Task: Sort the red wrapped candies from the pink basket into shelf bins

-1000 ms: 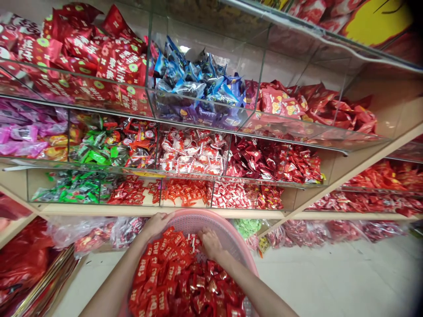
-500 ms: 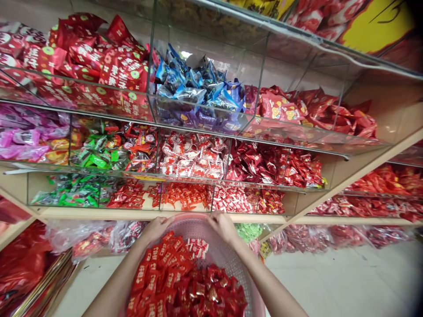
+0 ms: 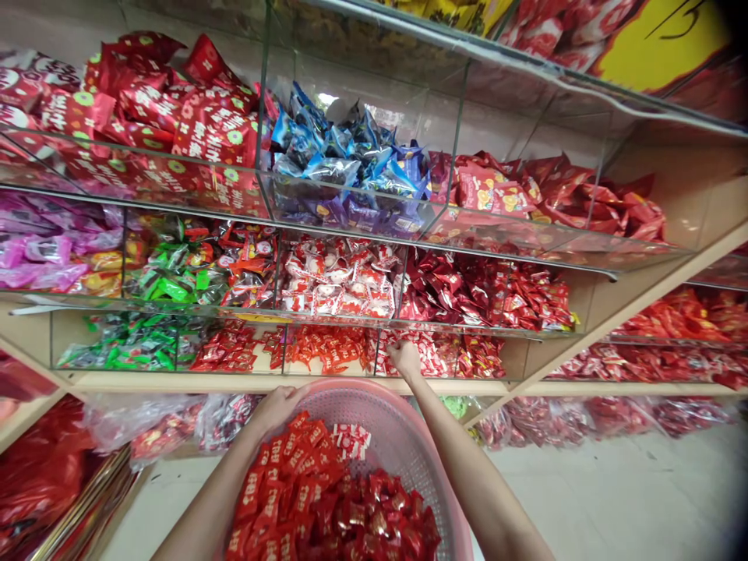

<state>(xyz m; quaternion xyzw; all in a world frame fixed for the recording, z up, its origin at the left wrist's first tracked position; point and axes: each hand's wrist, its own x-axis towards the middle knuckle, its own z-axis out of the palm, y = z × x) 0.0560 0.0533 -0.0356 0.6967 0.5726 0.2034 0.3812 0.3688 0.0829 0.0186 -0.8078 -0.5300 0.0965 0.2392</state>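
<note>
A pink plastic basket (image 3: 382, 389) with small holes in its wall is in front of me at the bottom. It holds red candies with gold lettering (image 3: 286, 475), darker shiny red candies (image 3: 374, 514) and a few red-and-white candies (image 3: 351, 441). The fingers of my left hand (image 3: 280, 407) are closed round the basket's far left rim. My right hand (image 3: 405, 360) is off the rim, at the bottom shelf compartment of red-and-white candies (image 3: 429, 347). Its fingers look curled; whether a candy is in them is hidden.
Clear dividers and a wooden ledge (image 3: 234, 382) bound the shelf bins. Orange-red candies (image 3: 327, 348) and green candies (image 3: 125, 343) fill neighbouring compartments. Blue packets (image 3: 339, 152) lie higher up. Bagged candies (image 3: 169, 432) sit under the shelf, above the pale floor (image 3: 608, 499).
My right hand has let go of the basket's rim and moved up and slightly right to the red-and-white candies. My left hand stays on the rim.
</note>
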